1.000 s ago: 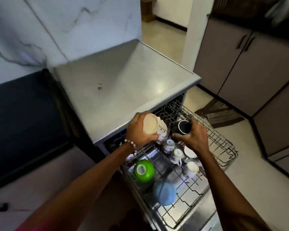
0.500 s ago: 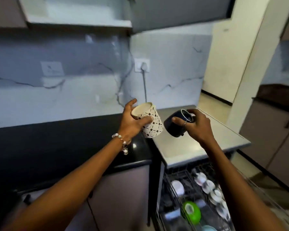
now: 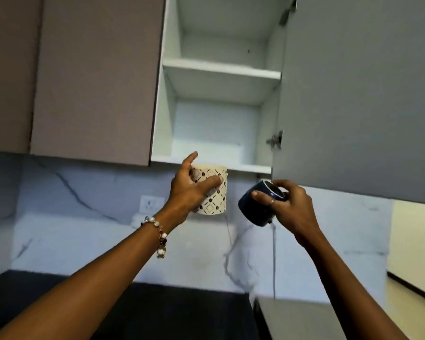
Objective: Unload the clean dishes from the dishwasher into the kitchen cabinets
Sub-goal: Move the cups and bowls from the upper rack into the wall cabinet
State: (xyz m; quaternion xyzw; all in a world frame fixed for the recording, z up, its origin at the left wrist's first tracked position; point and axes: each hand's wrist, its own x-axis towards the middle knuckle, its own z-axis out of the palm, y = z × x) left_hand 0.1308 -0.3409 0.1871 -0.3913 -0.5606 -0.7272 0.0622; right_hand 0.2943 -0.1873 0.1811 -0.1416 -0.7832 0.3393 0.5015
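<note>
- Left hand (image 3: pixel 187 190) raised below open cabinet (image 3: pixel 219 133), fingers (image 3: pixel 210 182) wrapped round cream patterned cup (image 3: pixel 214 197); thumb up by the rim, index finger pointing free above it.
- Cup upright, mouth up, rim level with front edge of the cabinet's bottom shelf (image 3: pixel 206 161), just outside it.
- Beaded bracelet (image 3: pixel 157 233) on left wrist.
- Right hand (image 3: pixel 292 207) beside it, under lower edge of open cabinet door (image 3: pixel 353 94).
- Dark blue mug (image 3: pixel 258 207) gripped at the rim, fingers clenched over the mouth, ringed finger along the near side; mug tilted, base down and left.
- Cup and mug near each other, not touching; both in mid-air, clear of shelf and worktop (image 3: pixel 299 315).
- Upper shelf (image 3: pixel 221 69) inside cabinet above.
- Marble-look wall (image 3: pixel 84 217) behind, with socket (image 3: pixel 151 204) left of left hand.
- Black worktop (image 3: pixel 157 312) at bottom left.
</note>
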